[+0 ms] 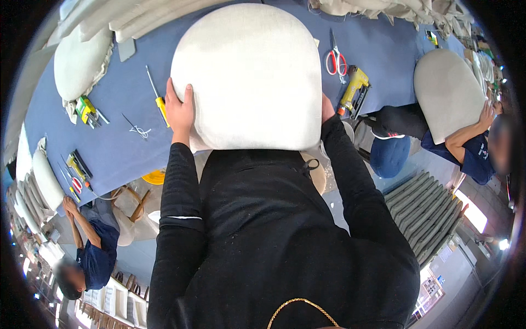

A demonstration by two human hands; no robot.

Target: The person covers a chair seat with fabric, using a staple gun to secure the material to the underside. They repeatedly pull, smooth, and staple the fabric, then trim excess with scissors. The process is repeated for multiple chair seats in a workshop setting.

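A cream upholstered seat cushion (249,77), rounded at its far end, is in front of me at the near edge of the blue-covered table (118,156). My left hand (181,109) grips its left side, with the thumb on the top face and some fingers hidden by the edge. My right hand (327,108) holds the right side, and most of its fingers are out of sight behind the cushion. Left of the cushion lies a yellow-handled screwdriver (161,109). To the right are red-and-white scissors (335,61) and a yellow staple gun (355,90).
Another cream cushion (82,63) and a green-yellow box (86,109) lie at left. Fabric (378,7) is heaped at the far edge. One co-worker (98,241) stands at left; another at right holds a cushion (449,93). Cushions are stacked (424,214) at lower right.
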